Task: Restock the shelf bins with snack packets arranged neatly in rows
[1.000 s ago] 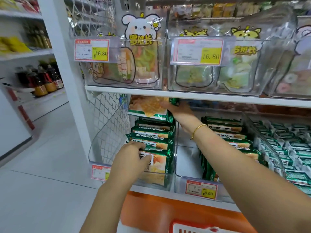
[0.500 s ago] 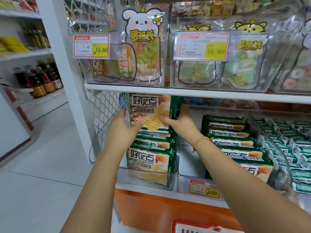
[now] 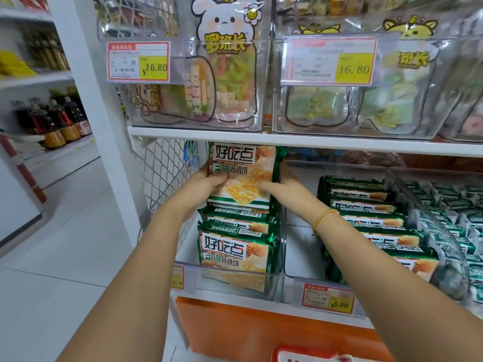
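Centre frame: both hands on one snack packet (image 3: 243, 171), held upright with its label facing the camera, just under the upper shelf board (image 3: 326, 143).
- left hand (image 3: 205, 185): on the packet's left edge, thumb pressed on the front, fingers wrapped behind and mostly hidden.
- right hand (image 3: 286, 190): mirrors it on the right edge, thumb on the front, fingers (image 3: 286, 176) curled round the side. Gold bracelet (image 3: 324, 218) on that wrist.
- So both sets of fingers are clamped on the packet.

The packet sits over the back of the left clear bin (image 3: 192, 276), lower centre. Its bottom edge is touching or just above the row of green packets (image 3: 235, 223) in that bin; can't tell which. The row stands on edge, front to back, and the front packet (image 3: 232, 253) faces out.

The neighbouring clear bin (image 3: 300, 257), right of centre, holds another row of the same packets (image 3: 371, 220) along its right side, with an 8.60 price tag (image 3: 328, 299) on its front.

Upper shelf: clear bins of cartoon-printed bags, each with a 16.80 tag (image 3: 138, 61). Wire mesh panel (image 3: 162, 173) left of the hands. Sauce bottles (image 3: 57, 124) at far left. Orange panel (image 3: 261, 333) below the shelf.
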`<state>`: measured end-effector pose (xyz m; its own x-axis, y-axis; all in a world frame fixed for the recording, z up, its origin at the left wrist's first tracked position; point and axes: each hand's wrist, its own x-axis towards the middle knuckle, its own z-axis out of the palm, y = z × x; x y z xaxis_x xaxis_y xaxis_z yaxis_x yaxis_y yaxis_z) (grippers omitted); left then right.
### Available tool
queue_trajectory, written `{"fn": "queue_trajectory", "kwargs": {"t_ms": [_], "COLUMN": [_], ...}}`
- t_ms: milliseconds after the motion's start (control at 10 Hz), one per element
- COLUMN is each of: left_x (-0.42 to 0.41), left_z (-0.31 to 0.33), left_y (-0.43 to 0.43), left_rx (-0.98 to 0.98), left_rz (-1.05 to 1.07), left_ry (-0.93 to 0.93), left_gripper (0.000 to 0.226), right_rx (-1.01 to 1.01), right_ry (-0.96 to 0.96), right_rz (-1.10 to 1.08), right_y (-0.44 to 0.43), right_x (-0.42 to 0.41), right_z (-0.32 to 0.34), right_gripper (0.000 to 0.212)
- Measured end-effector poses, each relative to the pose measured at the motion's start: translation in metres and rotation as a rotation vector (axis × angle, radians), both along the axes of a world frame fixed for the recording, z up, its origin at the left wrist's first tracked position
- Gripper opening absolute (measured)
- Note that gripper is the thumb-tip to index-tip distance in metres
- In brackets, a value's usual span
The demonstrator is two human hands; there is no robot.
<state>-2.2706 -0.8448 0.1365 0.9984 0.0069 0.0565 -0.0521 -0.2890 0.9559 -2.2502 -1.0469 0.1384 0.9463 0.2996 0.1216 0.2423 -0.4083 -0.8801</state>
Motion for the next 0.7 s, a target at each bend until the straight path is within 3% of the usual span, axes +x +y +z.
{"fn": "queue_trajectory", "kwargs": {"t_ms": [200,400,500,700], "left_x": [0.0,-0.01,-0.022,-0.062], "left_z": [-0.004,0.002,0.01,0.039], "left_y": [-0.005,-0.011,-0.02,-0.043], "left_rx": [-0.037,0.043,0.198,0.54], "left_rz": [0.03,0.193,0.3,0.467], "left_ry": [0.03,-0.016,-0.067,-0.229], "left_gripper": [0.037,0.025,0.024,0.041], "right_rx": [-0.044,0.023,0.006,-0.164], "right_ry": [0.052,-0.006,0.011,0.037], "right_rz": [-0.008,0.006,-0.002,-0.084], "right_y": [-0.006,-0.012,-0.022,-0.058], "right_x": [0.004,-0.009,-0.021,-0.05], "right_z": [-0.009,0.0,0.011,0.036], "right_gripper": [0.01,0.052,0.068,0.069]}}
